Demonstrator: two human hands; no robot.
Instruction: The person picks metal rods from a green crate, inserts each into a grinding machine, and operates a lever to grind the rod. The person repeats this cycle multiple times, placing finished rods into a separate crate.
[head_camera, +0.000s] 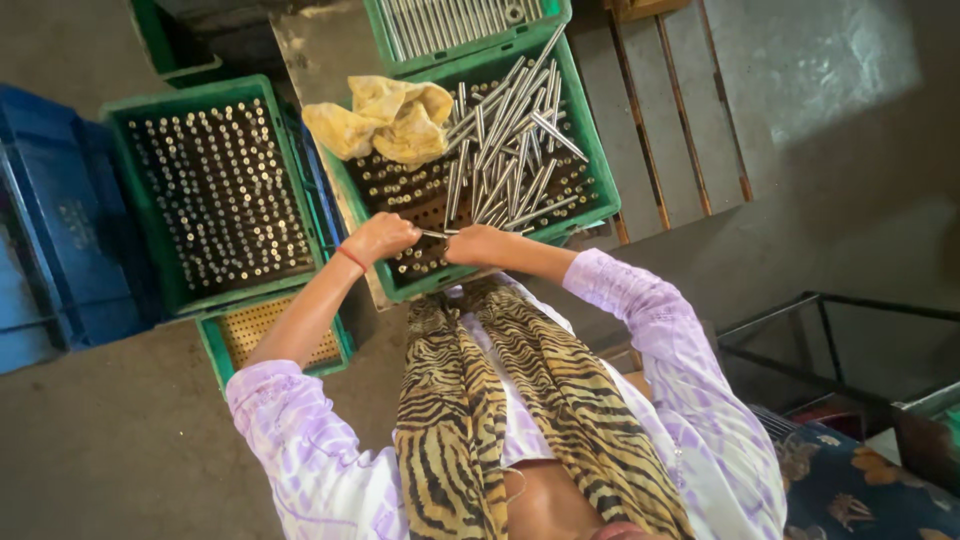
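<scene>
My left hand and my right hand meet over the near edge of a green crate. Together they hold a thin metal rod stretched between them. The crate holds several upright rods in a perforated tray, with a loose heap of shiny metal rods lying across the top. A crumpled yellow cloth rests on the crate's far left corner. A red band sits on my left wrist.
To the left stands a second green crate full of upright rods, and blue crates beyond it. Another green crate with a perforated tray sits below. A wooden pallet lies right. A dark metal frame stands at lower right.
</scene>
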